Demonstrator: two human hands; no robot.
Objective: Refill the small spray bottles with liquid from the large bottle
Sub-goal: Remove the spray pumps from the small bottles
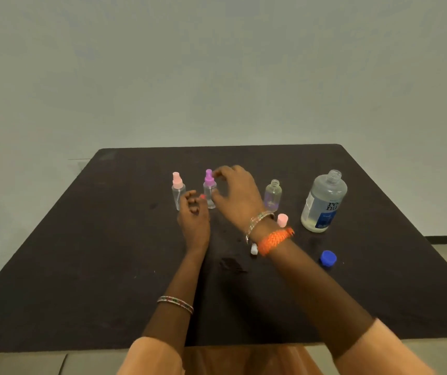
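Three small clear spray bottles stand in a row on the dark table point(108, 253). The pink-topped bottle point(178, 192) is at the left and the purple-topped bottle point(209, 185) in the middle. The third small bottle point(273, 196) at the right has no top. The large bottle point(323, 204) stands uncapped at the far right, part full of clear liquid. My right hand point(237, 197) reaches over from the right, its blurred fingertips at the purple spray head and its thumb beside the bottle's body. My left hand point(193, 215) sits just left of that bottle with loosely curled fingers, holding nothing.
A pink cap point(282, 220) lies by my right wrist, and a small white piece point(254, 249) lies under it. The blue cap point(328, 257) of the large bottle lies near the front right. A plain wall rises behind the table.
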